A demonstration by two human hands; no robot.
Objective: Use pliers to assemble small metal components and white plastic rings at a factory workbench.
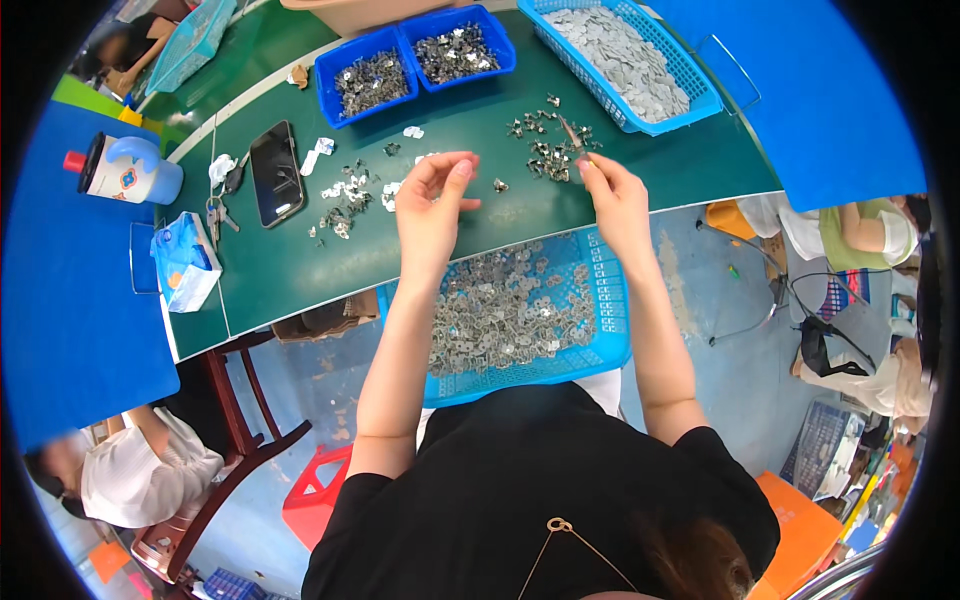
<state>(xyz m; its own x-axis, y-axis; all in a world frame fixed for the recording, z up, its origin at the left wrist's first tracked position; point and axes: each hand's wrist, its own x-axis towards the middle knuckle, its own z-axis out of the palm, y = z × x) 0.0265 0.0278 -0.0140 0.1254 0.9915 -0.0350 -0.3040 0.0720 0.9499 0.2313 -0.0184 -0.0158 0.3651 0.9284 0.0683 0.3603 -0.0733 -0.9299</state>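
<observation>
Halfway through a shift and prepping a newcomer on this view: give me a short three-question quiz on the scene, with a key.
1. What does the right hand hold?
2. True or false: the phone lies inside a tray.
3. Which sits below the front edge of the green table in the picture: A) the cup; B) a light-blue basket of small grey parts; C) the phone?

Key: 1. A slim tool. 2. False: on the table. 3. B.

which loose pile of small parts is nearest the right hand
The right pile, mostly dark, lying just left of the right hand. The left pile lies between the phone and the left hand, with white pieces mixed in.
</observation>
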